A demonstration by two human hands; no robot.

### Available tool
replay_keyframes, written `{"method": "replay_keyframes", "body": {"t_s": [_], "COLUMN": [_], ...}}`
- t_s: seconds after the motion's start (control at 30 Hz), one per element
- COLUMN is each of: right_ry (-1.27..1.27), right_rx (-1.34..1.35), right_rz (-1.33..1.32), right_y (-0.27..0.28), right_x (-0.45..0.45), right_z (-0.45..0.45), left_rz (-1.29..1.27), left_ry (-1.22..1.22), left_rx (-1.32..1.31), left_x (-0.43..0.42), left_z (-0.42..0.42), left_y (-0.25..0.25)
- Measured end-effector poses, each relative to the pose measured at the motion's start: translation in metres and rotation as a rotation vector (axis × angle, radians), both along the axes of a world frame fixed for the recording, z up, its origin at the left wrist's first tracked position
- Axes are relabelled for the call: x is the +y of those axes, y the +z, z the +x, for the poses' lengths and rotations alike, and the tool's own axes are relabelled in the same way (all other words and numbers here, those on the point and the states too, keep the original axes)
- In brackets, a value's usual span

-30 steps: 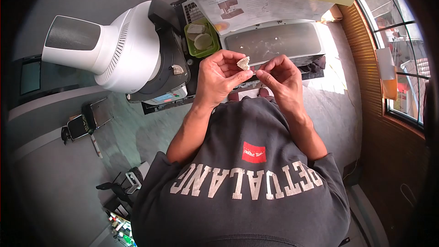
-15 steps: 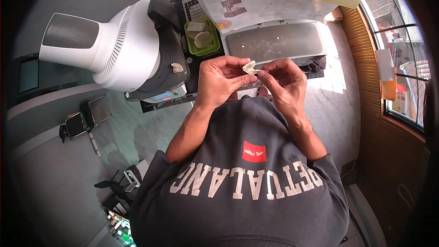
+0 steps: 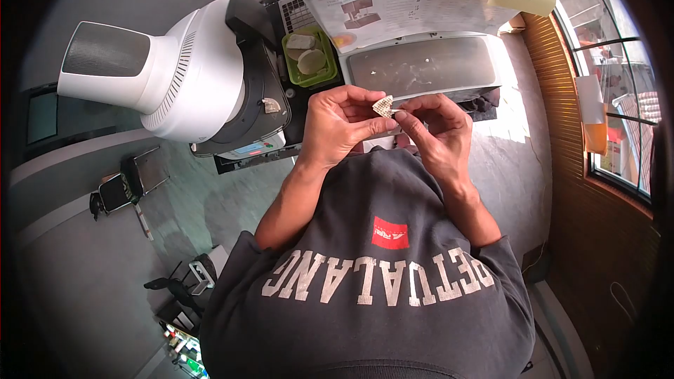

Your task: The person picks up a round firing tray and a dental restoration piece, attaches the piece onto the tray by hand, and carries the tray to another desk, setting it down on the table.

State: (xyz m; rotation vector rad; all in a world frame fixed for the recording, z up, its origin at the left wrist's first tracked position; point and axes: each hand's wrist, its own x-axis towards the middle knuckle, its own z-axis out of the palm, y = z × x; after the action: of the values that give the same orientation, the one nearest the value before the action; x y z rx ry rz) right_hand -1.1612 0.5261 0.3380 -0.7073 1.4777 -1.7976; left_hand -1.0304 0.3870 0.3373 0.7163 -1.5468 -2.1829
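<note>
Between the thumb and fingers of my left hand [image 3: 335, 123] is a small off-white honeycomb firing-tray piece [image 3: 382, 107], roughly triangular, its pitted face turned up. My right hand [image 3: 439, 126] pinches a thin white pin [image 3: 397, 111] close against the right side of that piece. The fingertips hide most of the pin, so I cannot tell whether it sits in the honeycomb or just touches it. Both hands are raised in front of my chest, near the front edge of the bench.
A white furnace [image 3: 186, 63] with a raised head stands left; a similar pale piece [image 3: 272, 105] lies on its base. Behind my hands are a green tub [image 3: 309, 78] with pale lumps, a grey-topped white unit [image 3: 421, 67] and a printed sheet [image 3: 393, 7]. A window [image 3: 618, 91] is right.
The honeycomb piece has turned slightly in my fingers, showing more of its pitted face. Both hands stay in nearly the same place.
</note>
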Motion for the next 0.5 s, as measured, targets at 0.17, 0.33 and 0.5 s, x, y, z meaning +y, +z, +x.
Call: {"method": "replay_keyframes", "body": {"t_s": [0.17, 0.33, 0.5], "right_ry": [0.005, 0.027, 0.018], "right_rx": [-0.014, -0.016, 0.143], "right_rz": [-0.007, 0.022, 0.022], "right_y": [0.004, 0.002, -0.012], "right_x": [-0.001, -0.002, -0.003], "right_z": [0.000, -0.001, -0.005], "left_rz": [0.059, 0.087, 0.081], "left_ry": [0.004, 0.000, 0.002], "left_rx": [0.015, 0.004, 0.043], "left_x": [-0.001, -0.004, -0.003], "left_z": [0.000, 0.001, -0.001], "left_y": [-0.001, 0.003, 0.004]}}
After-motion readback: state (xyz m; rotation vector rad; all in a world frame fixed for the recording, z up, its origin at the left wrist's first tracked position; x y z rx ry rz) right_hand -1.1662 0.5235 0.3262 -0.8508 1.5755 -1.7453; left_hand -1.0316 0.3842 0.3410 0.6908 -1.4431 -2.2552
